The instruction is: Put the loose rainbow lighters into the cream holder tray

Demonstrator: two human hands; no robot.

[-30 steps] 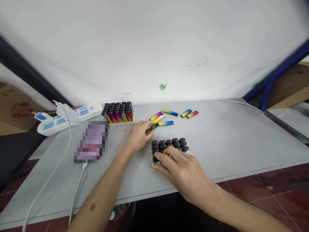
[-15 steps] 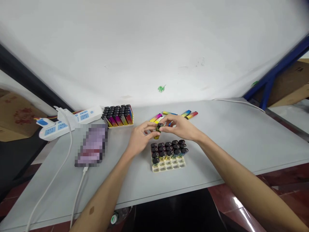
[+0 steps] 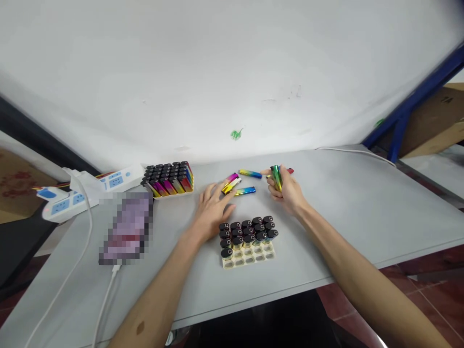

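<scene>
My right hand (image 3: 288,191) is closed around a shiny green and yellow lighter (image 3: 276,178), held upright above the grey table. My left hand (image 3: 212,210) lies low over the table with its fingers spread, its fingertips close to loose lighters. Among these are a pink and yellow lighter (image 3: 231,181), a yellow lighter with a silver end (image 3: 234,185) and a blue and yellow lighter (image 3: 245,191). Whether the left fingers touch any of them I cannot tell. Nearer me stands a white slotted tray (image 3: 249,261), its back rows filled with black-topped lighters (image 3: 248,234).
A fuller tray of black-topped lighters (image 3: 168,180) stands at the back left. Beside it are a white power strip (image 3: 123,179), a blurred-out purple object (image 3: 128,227) and a white cable (image 3: 106,299). Behind, another blue and yellow lighter (image 3: 250,173) lies near the wall (image 3: 203,96).
My hands have parted from around a yellow, black-topped lighter. The left has dropped to the table with fingers spread; the right has moved right and holds a green lighter. The view has shifted slightly.
</scene>
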